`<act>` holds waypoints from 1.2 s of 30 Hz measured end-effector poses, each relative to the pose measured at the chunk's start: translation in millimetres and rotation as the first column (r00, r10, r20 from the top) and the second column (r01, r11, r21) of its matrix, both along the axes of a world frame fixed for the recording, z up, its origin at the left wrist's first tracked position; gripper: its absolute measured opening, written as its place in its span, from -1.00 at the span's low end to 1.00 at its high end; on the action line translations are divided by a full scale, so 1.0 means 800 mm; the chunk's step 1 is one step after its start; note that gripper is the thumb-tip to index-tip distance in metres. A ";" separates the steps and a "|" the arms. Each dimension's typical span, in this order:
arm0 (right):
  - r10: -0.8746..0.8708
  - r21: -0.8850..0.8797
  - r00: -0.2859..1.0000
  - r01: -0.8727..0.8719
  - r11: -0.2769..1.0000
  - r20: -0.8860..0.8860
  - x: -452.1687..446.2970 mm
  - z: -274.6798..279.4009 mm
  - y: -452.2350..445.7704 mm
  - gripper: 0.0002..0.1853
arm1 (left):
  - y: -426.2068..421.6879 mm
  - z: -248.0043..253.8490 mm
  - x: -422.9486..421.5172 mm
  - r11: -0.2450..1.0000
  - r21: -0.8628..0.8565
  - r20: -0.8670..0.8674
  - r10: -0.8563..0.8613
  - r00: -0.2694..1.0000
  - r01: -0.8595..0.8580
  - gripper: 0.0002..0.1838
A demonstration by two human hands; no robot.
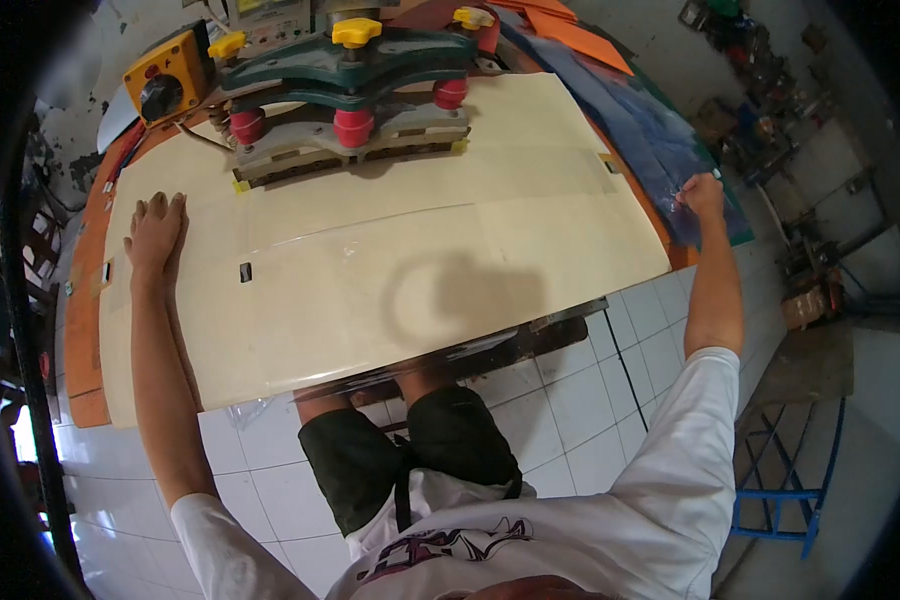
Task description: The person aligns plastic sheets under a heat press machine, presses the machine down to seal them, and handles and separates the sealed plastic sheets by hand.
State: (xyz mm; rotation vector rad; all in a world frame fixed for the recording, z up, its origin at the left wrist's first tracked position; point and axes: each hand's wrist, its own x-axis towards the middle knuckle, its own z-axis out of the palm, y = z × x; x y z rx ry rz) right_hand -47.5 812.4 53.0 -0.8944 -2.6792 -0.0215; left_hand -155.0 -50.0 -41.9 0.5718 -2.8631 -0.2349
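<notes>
My left hand (156, 232) lies flat near the left side of a large cream sheet (300, 330), its fingers spread and holding nothing. Off the sheet's right side, my right hand (702, 192) is closed at the edge of a bluish clear plastic sheet (635, 135), which looks gathered in its fingers. A clear film with a visible edge lies over part of the cream surface. Beyond both hands stands a press-like machine (355, 75) with dark green arms, red mounts and yellow knobs; its long grey bar (355, 145) sits low over the cream sheet.
A yellow control box (168, 78) with a black dial stands at the back left. Orange sheets (575, 38) lie at the back right. A dark marker piece (246, 272) sits on the cream sheet. A blue metal frame (785, 490) stands on the floor at right.
</notes>
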 end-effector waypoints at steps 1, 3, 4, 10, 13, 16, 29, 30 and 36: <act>-0.002 0.006 1.000 0.002 1.000 0.016 0.003 0.003 -0.007 -0.76 | 0.000 0.000 0.000 1.000 -0.010 -0.004 0.003 1.000 -0.003 -0.26; 0.056 0.090 0.998 -0.055 0.994 -0.006 0.011 0.004 -0.012 -0.78 | 0.004 0.000 0.001 1.000 -0.017 -0.004 0.004 1.000 -0.005 -0.26; 0.115 0.173 0.993 -0.109 0.979 -0.026 0.013 0.004 -0.012 -0.79 | 0.005 0.002 0.002 1.000 -0.019 0.001 0.011 1.000 -0.011 -0.25; 0.118 0.106 0.993 -0.120 0.987 0.022 0.014 0.013 -0.001 -0.82 | 0.002 0.000 -0.001 1.000 -0.020 -0.002 0.006 1.000 -0.006 -0.26; 0.127 0.121 0.990 -0.120 0.985 -0.053 0.011 0.013 0.004 -0.84 | 0.003 0.000 0.000 1.000 -0.018 -0.006 0.005 1.000 -0.006 -0.26; 0.199 0.126 0.975 -0.186 0.974 -0.101 0.006 0.011 0.018 -0.74 | 0.005 0.005 0.003 1.000 -0.016 0.004 0.003 1.000 -0.003 -0.27; 0.287 0.154 0.957 -0.279 0.948 -0.034 0.008 0.022 0.004 -0.65 | 0.006 0.004 0.003 1.000 -0.020 0.010 0.001 1.000 -0.001 -0.28; 0.259 0.092 0.966 -0.256 0.962 -0.018 0.012 0.030 -0.004 -0.63 | 0.004 0.002 0.001 1.000 -0.023 0.011 -0.002 1.000 0.003 -0.28; 0.470 -0.116 0.844 -0.456 0.883 0.258 0.066 0.070 -0.044 -0.42 | -0.005 -0.002 -0.004 0.999 -0.039 0.032 -0.036 0.999 0.037 -0.24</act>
